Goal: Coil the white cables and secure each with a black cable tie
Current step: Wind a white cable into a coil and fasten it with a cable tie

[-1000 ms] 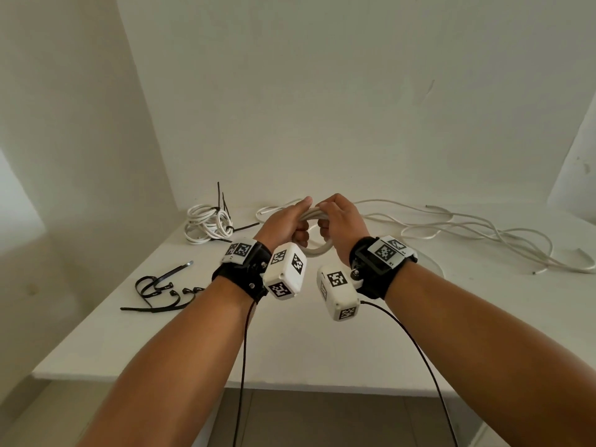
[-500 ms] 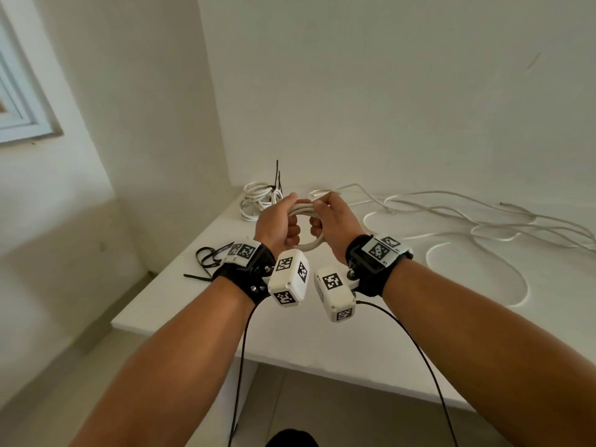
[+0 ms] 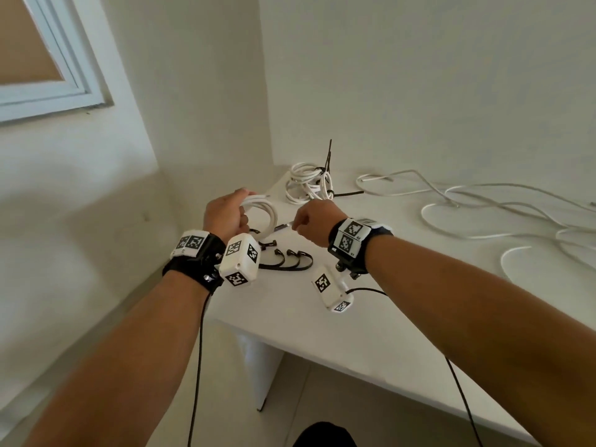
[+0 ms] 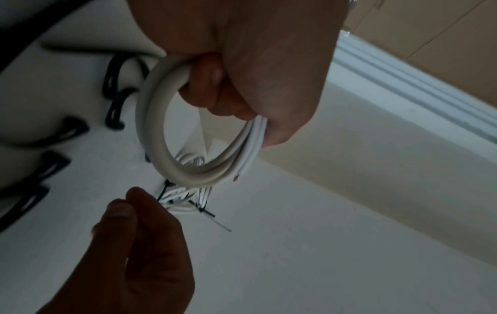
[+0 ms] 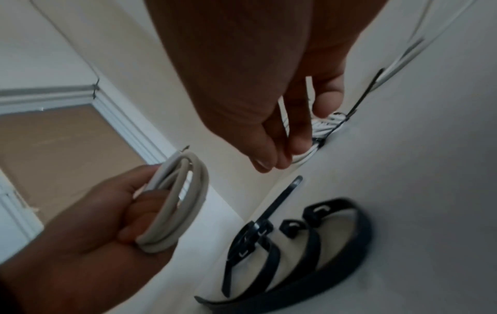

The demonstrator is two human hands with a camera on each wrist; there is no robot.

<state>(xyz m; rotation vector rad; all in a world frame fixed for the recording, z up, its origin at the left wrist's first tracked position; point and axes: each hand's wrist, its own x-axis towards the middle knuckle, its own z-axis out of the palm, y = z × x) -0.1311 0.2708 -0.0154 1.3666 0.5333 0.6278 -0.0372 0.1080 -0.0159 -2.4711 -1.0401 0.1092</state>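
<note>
My left hand grips a small coil of white cable and holds it upright above the table's left edge; the coil shows as a ring of a few turns with a cut end. My right hand hovers just right of it, fingers loosely curved and holding nothing. Its fingertips sit close above the raised tip of a black cable tie. That tie sticks up from a pile of several looped black ties lying on the table under both hands.
Tied white coils with black tie tails sit at the back corner against the wall. Loose white cables sprawl over the right of the white table. The table's left edge drops to the floor beside a wall with a window frame.
My hands have come apart. The right hand has let go of the coil and moved over the black ties, and the left hand has carried the coil leftward. The view has swung left.
</note>
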